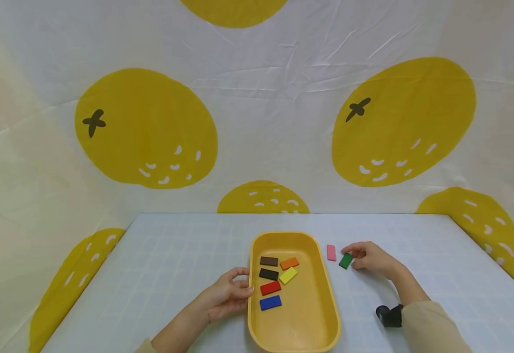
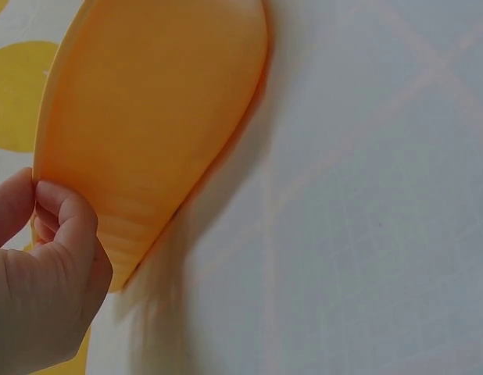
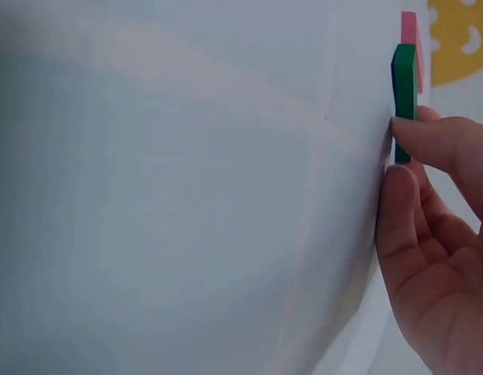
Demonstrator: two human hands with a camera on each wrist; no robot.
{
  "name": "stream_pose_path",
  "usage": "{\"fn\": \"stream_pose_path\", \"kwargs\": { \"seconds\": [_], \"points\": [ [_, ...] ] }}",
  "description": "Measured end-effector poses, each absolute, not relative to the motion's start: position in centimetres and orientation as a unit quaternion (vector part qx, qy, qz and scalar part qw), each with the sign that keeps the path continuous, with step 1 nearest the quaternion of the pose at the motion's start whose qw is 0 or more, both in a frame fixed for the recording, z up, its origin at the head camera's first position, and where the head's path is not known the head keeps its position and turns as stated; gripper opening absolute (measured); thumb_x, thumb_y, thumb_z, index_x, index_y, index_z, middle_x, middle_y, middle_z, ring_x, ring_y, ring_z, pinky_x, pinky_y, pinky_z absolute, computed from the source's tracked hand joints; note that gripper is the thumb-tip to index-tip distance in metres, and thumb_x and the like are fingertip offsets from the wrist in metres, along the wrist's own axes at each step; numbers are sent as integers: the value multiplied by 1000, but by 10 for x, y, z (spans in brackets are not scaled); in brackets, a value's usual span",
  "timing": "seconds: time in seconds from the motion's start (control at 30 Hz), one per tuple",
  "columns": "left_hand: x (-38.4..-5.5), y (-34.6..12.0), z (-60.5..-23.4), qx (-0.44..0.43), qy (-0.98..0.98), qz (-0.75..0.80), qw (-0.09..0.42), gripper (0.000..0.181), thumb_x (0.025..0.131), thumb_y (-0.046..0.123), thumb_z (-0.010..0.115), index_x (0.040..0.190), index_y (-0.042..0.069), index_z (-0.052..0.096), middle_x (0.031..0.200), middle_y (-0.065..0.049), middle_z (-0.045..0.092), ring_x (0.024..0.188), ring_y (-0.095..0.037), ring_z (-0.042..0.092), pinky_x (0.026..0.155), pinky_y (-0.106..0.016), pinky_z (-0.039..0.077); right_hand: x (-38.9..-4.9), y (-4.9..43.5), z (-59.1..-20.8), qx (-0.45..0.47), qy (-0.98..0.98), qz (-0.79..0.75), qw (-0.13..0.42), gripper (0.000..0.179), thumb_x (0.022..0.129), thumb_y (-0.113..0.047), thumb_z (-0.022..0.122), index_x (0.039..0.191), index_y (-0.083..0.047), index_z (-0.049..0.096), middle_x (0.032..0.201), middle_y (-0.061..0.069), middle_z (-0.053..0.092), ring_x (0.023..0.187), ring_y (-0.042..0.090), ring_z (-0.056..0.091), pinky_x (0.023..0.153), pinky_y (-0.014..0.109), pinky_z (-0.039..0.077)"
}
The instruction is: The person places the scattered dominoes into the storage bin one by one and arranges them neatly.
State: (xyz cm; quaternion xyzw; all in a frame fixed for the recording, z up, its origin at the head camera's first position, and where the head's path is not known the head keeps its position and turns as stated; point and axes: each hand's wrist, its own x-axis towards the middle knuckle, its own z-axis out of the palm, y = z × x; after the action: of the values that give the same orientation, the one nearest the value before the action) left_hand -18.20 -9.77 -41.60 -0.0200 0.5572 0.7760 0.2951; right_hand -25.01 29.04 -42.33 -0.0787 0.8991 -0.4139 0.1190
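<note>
My left hand (image 1: 227, 295) grips the left rim of a long yellow-orange tray (image 1: 307, 316), thumb and fingers pinching its wall in the left wrist view. To the tray's right, my right hand (image 1: 373, 259) pinches a small flat green block (image 1: 345, 261) between its fingertips, low over the table. A pink block (image 1: 331, 252) lies on the table between the green one and the tray. Inside the tray are brown (image 1: 269, 261), orange (image 1: 290, 263), black (image 1: 269, 274), yellow (image 1: 288, 275), red (image 1: 270, 288) and blue (image 1: 270, 302) blocks, mostly along its left side.
A small black object (image 1: 388, 316) lies near my right sleeve, which partly covers it. The table has a pale checked cover (image 1: 186, 245). Behind it hangs a white cloth with large yellow fruit shapes (image 1: 151, 127).
</note>
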Motion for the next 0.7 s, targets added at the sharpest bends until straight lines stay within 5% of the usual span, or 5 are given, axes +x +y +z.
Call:
{"fn": "stream_pose_path", "kwargs": {
  "seconds": [0.3, 0.7],
  "points": [
    [-182, -97, -415, -17, 560, 773, 298, 45, 87, -10, 53, 126, 3, 33, 112, -18, 54, 88, -20, 57, 72, -26, 49, -247, 289, -417, -132, 912, -355, 159, 31, 70, -6, 79, 97, -8, 64, 82, 6, 49, 80, 22, 44, 66, 27, 45],
    [-183, -98, -416, -22, 561, 773, 295, 44, 87, -11, 53, 124, 4, 36, 112, -17, 55, 88, -21, 58, 72, -27, 50, -238, 285, -419, -144, 916, -342, 153, 25, 72, -8, 79, 90, -8, 62, 79, 5, 51, 77, 21, 46, 68, 29, 47]
  ]
}}
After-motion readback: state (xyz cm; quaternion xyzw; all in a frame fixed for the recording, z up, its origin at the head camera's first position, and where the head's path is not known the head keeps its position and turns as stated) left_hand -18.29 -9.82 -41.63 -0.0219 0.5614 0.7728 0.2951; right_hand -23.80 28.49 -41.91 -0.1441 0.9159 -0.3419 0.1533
